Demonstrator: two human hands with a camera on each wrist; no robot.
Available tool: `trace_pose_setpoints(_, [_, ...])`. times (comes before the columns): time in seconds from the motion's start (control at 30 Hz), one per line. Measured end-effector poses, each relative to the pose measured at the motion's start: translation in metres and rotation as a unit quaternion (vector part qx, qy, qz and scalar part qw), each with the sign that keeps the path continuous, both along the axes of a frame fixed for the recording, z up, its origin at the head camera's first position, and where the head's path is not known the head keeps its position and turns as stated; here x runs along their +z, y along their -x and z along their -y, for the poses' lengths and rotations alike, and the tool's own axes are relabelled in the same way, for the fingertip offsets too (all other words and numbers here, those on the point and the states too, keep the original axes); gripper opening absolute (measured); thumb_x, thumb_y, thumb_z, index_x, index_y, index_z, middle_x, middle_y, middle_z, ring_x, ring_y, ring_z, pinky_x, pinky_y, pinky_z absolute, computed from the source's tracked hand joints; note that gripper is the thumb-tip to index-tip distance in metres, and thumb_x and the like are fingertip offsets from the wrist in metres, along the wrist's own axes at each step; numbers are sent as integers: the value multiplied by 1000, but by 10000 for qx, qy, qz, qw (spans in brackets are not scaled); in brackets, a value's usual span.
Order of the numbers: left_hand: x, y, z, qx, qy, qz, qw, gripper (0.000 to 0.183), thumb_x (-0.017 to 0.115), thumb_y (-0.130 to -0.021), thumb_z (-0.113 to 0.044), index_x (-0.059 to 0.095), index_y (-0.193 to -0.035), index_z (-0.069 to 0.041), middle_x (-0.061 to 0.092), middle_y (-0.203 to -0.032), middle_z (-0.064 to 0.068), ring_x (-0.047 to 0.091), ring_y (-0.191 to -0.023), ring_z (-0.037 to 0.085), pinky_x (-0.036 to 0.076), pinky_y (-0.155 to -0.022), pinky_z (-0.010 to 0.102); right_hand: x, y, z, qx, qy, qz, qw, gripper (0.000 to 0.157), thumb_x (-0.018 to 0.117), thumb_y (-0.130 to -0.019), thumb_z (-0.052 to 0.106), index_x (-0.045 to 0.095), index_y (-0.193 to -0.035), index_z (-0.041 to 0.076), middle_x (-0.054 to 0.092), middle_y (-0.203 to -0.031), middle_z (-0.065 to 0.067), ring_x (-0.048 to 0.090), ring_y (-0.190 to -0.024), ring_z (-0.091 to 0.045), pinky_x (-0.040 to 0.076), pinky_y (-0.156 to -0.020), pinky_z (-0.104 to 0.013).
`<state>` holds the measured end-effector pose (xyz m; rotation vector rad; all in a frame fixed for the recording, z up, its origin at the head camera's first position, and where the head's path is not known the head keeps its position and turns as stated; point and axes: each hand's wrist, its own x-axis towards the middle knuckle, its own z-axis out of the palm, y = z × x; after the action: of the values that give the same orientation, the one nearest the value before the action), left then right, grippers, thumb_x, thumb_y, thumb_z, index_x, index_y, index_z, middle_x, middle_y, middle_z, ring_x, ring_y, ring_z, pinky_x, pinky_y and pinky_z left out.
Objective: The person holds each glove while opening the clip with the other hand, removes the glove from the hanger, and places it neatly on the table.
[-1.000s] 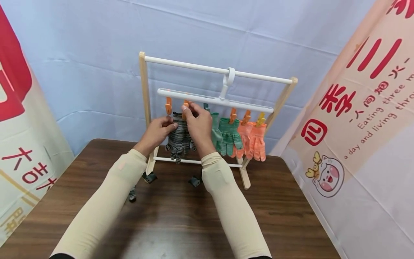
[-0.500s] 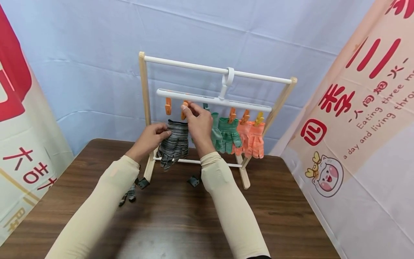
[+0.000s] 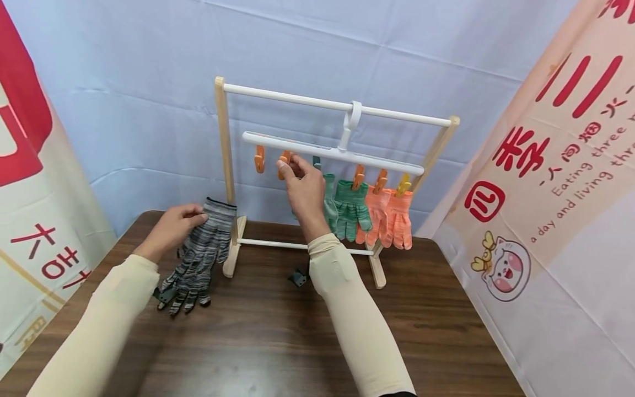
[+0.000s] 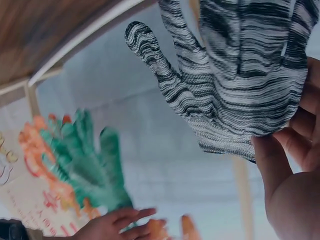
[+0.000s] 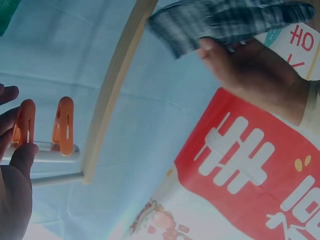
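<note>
My left hand [image 3: 171, 229] pinches the cuff of a grey-and-black striped knit glove [image 3: 217, 223] left of the drying rack. The glove hangs with its fingers downward, low over the table, and a second striped glove seems to lie partly behind it. Thumb and fingertips grip the cuff edge in the left wrist view, where the striped glove [image 4: 245, 90] fills the top right. My right hand [image 3: 307, 193] pinches an orange clothespin [image 3: 284, 164] on the white hanger bar [image 3: 297, 148]. Another orange clothespin [image 3: 259, 159] hangs just left of it, holding nothing.
Green gloves [image 3: 351, 207] and orange gloves [image 3: 397, 218] hang from clothespins on the bar's right side. The wooden rack [image 3: 224, 143] stands on a brown table [image 3: 278, 331] before a pale cloth. A small dark object [image 3: 299, 277] shows below my right wrist.
The striped glove has come away from beneath the orange clothespins, carried left and down by my left hand. My right hand stays on the same clothespin.
</note>
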<state>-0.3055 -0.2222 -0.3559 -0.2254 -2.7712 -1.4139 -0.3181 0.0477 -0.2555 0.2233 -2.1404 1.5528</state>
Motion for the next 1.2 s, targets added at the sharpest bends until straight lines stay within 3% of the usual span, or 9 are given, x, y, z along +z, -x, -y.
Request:
trace_pose_setpoints(0.13, [-15, -5, 23, 173, 25, 362, 9992, 52, 41, -96, -43, 43, -130, -4, 32, -140, 22, 31, -125, 41, 30, -92, 58, -1, 0, -1, 18, 39, -32, 10000, 41, 63, -84, 42, 62, -118, 19, 65, -94, 9, 58, -86, -4, 48, -72, -26])
trace_pose_setpoints(0.43, [-62, 5, 63, 685, 135, 478, 9964, 64, 38, -90, -57, 41, -131, -7, 31, -140, 22, 29, -126, 42, 32, -89, 60, -3, 1, -1, 129, 167, -97, 9997, 44, 63, -84, 43, 61, -121, 20, 64, -98, 8, 58, -88, -5, 48, -74, -26])
trace_pose_setpoints(0.6, [-63, 4, 68, 767, -20, 705, 9946, 66, 37, -93, -53, 36, -134, -1, 26, -141, 28, 25, -126, 47, 28, -89, 62, -4, 3, 0, 30, 166, -217, 9996, 40, 64, -84, 42, 63, -117, 20, 65, -95, 9, 59, -85, -4, 48, -71, -26])
trace_pose_setpoints(0.7, [-62, 3, 71, 875, -37, 870, 9923, 64, 37, -95, -49, 35, -135, 1, 25, -141, 28, 25, -125, 48, 32, -83, 60, -4, 4, 0, -13, 157, -258, 9995, 38, 64, -84, 41, 64, -114, 18, 66, -92, 9, 59, -82, -5, 48, -69, -26])
trace_pose_setpoints(0.8, [-71, 5, 82, 971, -25, 1003, 9902, 68, 38, -93, -52, 34, -137, 0, 22, -142, 28, 23, -126, 48, 32, -83, 60, -5, 4, 0, -25, 168, -284, 9995, 37, 65, -84, 40, 65, -113, 16, 66, -92, 8, 59, -82, -5, 48, -68, -26])
trace_pose_setpoints(0.9, [-88, 11, 98, 1013, 71, 1073, 9890, 75, 35, -91, -58, 32, -137, 1, 20, -143, 29, 22, -126, 50, 28, -89, 63, -5, 4, 0, 15, 210, -292, 9994, 37, 65, -84, 39, 65, -112, 14, 66, -92, 7, 59, -82, -6, 48, -69, -26])
trace_pose_setpoints(1.03, [-106, 18, 113, 1143, 243, 1111, 9869, 79, 31, -89, -62, 32, -137, 2, 21, -143, 30, 23, -125, 51, 30, -87, 63, -6, 4, -1, 94, 274, -297, 9991, 37, 65, -84, 38, 64, -112, 13, 65, -93, 5, 59, -83, -6, 48, -70, -26])
trace_pose_setpoints(1.2, [-105, 11, 112, 1245, 203, 1259, 9840, 69, 33, -95, -48, 31, -136, 7, 20, -141, 33, 21, -123, 53, 29, -87, 63, -10, 6, -2, 83, 287, -289, 9991, 36, 65, -84, 38, 64, -111, 14, 65, -93, 5, 59, -83, -6, 48, -69, -26])
